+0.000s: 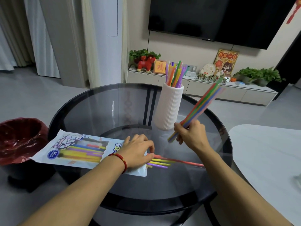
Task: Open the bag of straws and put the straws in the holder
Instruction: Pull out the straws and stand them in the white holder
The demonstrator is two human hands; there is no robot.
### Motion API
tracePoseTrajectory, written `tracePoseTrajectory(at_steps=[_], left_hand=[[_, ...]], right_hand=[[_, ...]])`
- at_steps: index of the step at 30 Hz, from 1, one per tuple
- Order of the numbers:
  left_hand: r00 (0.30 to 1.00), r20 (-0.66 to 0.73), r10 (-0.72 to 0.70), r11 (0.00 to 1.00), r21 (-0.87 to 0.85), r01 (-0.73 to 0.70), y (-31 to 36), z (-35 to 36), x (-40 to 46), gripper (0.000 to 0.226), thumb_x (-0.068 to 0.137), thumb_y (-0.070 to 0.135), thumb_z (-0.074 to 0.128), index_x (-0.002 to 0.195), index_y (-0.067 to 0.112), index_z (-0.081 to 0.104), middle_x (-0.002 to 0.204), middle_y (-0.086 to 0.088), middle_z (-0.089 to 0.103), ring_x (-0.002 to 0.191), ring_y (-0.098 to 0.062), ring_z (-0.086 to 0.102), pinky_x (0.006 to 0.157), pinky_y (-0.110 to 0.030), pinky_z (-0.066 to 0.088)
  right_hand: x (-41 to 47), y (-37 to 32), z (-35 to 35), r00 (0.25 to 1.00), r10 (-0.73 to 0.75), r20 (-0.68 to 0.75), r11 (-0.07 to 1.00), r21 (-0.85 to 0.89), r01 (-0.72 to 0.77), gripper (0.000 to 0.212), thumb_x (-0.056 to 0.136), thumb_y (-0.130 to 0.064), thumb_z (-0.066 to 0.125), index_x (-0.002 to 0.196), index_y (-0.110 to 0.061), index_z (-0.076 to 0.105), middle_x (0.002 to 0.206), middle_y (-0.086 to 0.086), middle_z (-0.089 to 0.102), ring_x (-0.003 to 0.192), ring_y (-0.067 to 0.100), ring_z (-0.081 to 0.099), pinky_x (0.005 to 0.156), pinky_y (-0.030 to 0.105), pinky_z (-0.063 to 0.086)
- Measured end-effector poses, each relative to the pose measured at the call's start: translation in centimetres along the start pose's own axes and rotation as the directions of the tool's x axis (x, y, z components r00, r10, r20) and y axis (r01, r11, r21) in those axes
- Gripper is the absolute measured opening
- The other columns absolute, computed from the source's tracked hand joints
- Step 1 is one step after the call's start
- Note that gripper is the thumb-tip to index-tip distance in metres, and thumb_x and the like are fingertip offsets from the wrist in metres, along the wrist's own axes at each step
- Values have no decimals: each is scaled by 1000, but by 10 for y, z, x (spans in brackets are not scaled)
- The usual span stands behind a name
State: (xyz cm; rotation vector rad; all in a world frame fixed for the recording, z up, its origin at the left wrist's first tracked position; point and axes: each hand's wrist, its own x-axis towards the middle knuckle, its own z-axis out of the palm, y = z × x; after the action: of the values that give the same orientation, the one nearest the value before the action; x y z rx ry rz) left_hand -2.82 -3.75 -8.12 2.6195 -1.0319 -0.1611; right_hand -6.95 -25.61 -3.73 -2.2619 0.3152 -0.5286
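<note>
A printed bag of straws (76,149) lies flat on the round glass table (104,111), its open end to the right. Several yellow, purple and red straws (164,162) stick out of that end. My left hand (138,149) rests on the bag's open end, fingers curled over it, pinning it down. My right hand (190,134) grips a bundle of coloured straws (203,103), which slants up to the right, just right of the holder. The white ribbed holder (169,106) stands upright at the table's middle with several straws (175,74) in it.
A bin with a dark red liner (19,137) stands on the floor left of the table. A white table (267,157) sits at the right. Behind are a low cabinet (211,90) with plants and ornaments, and a wall television (219,18).
</note>
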Motion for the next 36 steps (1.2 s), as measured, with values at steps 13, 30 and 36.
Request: tracePoseTrajectory(at_steps=[13,30,36], left_hand=[[984,-177,36,997,-64,-48,-4,5,7,33,97,40,47,126,25,53,130,0,50,127,-19,36,109,-40,33],[985,-171,26,998,-49,-34,-6,5,8,36,97,43,46,129,28,54,135,2,49,131,-17,34,112,-36,29],[981,-191,32,998,-49,-42,-5,3,4,37,95,47,46,128,30,52,133,5,48,131,-16,33,111,-35,31]], right_hand=[[102,-87,-51,890,81,-448,863,478,163,23,81,-24,68,59,-18,70,53,3,73,49,26,73,62,45,66],[124,-122,-48,937,-196,-291,968,-212,137,59,94,-34,70,145,-9,53,141,17,59,121,30,62,105,45,53],[124,-109,-38,894,-447,2,838,-349,420,79,105,-25,53,168,-17,5,177,7,2,161,30,15,127,47,16]])
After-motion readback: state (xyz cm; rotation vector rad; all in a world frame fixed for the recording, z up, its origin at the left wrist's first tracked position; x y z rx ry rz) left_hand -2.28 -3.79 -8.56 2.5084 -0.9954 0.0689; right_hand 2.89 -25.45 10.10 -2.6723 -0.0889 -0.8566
